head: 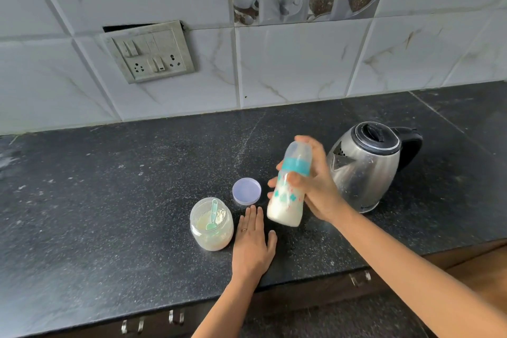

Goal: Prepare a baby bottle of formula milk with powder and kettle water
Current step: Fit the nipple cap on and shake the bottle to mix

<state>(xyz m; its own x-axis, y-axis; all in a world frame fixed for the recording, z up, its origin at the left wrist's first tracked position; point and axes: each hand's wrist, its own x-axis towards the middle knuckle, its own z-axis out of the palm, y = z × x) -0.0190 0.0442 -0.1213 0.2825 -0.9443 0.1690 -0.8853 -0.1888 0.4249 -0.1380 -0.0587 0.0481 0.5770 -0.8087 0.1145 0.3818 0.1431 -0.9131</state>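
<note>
My right hand (315, 186) grips a baby bottle (288, 200) around its middle and holds it above the counter, slightly tilted. The bottle has a teal collar, a clear cap on top and white milk inside; it looks a little blurred. My left hand (253, 241) lies flat on the black counter (109, 200), fingers together, holding nothing, just below the bottle. An uncovered clear powder jar (211, 223) with a green scoop (212, 215) inside stands left of that hand. Its lilac lid (246, 191) lies on the counter behind. A steel kettle (367, 167) with a black lid and handle stands right of the bottle.
A tiled wall with a switch-and-socket plate (151, 52) rises behind the counter. The counter's front edge runs below my arms, with drawer handles (175, 317) under it. White powder specks dot the counter surface.
</note>
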